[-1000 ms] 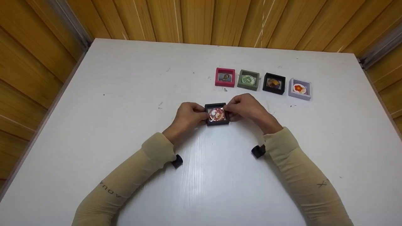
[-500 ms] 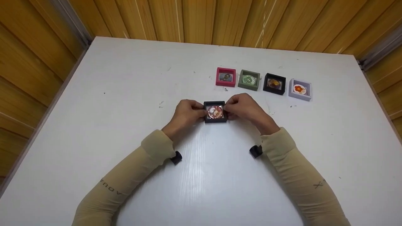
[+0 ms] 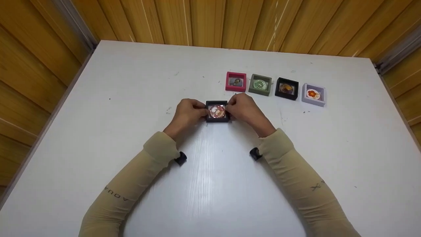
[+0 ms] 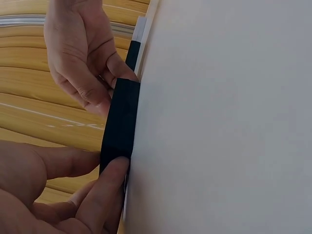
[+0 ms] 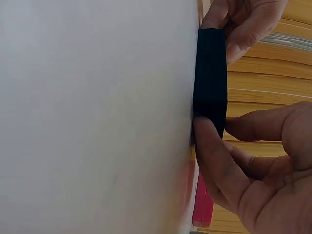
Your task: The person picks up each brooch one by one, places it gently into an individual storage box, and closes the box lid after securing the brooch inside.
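Between both hands is a small square black frame box (image 3: 217, 120) with a round red-and-white patterned disc (image 3: 217, 111) inside it. My left hand (image 3: 188, 113) pinches its left side between thumb and fingers. On the opposite side, my right hand (image 3: 245, 108) pinches the right edge. In the left wrist view the box (image 4: 122, 117) appears edge-on as a dark slab, low over or on the white table. The right wrist view shows the same dark side of the box (image 5: 210, 68), gripped at both ends.
Behind the right hand, a slanting row of small square frame boxes stands on the white table (image 3: 148, 75): a red one (image 3: 235, 89), a green one (image 3: 260, 91), a black one (image 3: 286, 95) and a lilac one (image 3: 313, 102). Wood-look panels (image 3: 207, 23) border the table's back edge.
Both hands have shifted left and slightly toward the back of the table, carrying the black frame box with them. The row of other boxes stays put.
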A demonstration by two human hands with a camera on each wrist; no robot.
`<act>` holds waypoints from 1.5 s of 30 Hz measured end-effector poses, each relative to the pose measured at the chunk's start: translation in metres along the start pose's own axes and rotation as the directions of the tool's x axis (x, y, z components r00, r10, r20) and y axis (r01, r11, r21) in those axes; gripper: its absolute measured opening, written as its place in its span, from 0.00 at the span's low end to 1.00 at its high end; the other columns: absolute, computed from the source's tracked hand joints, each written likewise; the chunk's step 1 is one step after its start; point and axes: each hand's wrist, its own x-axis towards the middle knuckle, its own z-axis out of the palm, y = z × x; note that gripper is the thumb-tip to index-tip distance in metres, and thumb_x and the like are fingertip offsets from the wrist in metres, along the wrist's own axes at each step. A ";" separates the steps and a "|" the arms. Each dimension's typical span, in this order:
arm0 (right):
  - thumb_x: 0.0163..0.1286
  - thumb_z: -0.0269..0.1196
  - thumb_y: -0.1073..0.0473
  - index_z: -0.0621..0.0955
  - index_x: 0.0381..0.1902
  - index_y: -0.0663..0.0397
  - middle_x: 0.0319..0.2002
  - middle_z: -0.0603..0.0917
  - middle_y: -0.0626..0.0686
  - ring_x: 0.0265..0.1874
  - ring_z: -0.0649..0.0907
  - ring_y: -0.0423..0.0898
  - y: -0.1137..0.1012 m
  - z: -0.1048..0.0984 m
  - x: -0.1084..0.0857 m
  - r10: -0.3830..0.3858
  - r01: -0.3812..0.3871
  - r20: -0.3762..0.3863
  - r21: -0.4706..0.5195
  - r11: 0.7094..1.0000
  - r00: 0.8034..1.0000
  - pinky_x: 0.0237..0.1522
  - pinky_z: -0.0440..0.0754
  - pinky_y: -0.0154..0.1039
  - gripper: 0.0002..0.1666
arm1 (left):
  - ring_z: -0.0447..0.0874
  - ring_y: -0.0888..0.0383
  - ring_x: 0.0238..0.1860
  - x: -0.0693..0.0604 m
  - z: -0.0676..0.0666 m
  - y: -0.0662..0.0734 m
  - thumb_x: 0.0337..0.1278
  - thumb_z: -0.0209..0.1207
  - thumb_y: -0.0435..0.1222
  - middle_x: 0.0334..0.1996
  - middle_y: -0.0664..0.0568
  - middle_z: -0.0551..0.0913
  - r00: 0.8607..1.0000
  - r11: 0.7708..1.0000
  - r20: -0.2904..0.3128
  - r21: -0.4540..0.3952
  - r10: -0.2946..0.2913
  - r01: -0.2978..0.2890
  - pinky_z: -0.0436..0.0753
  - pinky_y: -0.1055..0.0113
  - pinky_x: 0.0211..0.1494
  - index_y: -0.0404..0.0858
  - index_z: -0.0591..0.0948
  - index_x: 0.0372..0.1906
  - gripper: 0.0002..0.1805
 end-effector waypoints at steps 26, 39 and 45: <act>0.76 0.58 0.67 0.87 0.44 0.71 0.40 0.86 0.59 0.33 0.79 0.47 -0.043 0.018 0.052 0.025 -0.030 -0.115 -0.045 0.999 0.993 0.31 0.74 0.36 0.13 | 0.84 0.56 0.43 0.046 -0.033 0.000 0.70 0.65 0.32 0.46 0.43 0.89 0.990 0.998 -0.131 0.044 -0.047 0.054 0.83 0.68 0.45 0.29 0.90 0.49 0.11; 0.81 0.57 0.63 0.86 0.49 0.69 0.42 0.89 0.60 0.27 0.85 0.44 -0.050 0.019 0.081 0.124 -0.121 -0.157 0.025 0.992 0.980 0.19 0.81 0.30 0.15 | 0.85 0.58 0.31 0.069 -0.030 0.003 0.70 0.65 0.33 0.38 0.44 0.89 0.961 0.999 -0.274 0.000 -0.043 0.044 0.84 0.70 0.36 0.30 0.91 0.44 0.10; 0.82 0.56 0.62 0.83 0.58 0.70 0.51 0.88 0.60 0.39 0.87 0.47 -0.054 0.021 0.087 0.115 -0.111 -0.208 0.027 0.993 0.971 0.30 0.84 0.33 0.18 | 0.84 0.61 0.21 0.077 -0.030 0.004 0.71 0.66 0.34 0.34 0.43 0.89 0.950 0.998 -0.307 -0.041 -0.060 0.049 0.82 0.73 0.27 0.29 0.90 0.42 0.10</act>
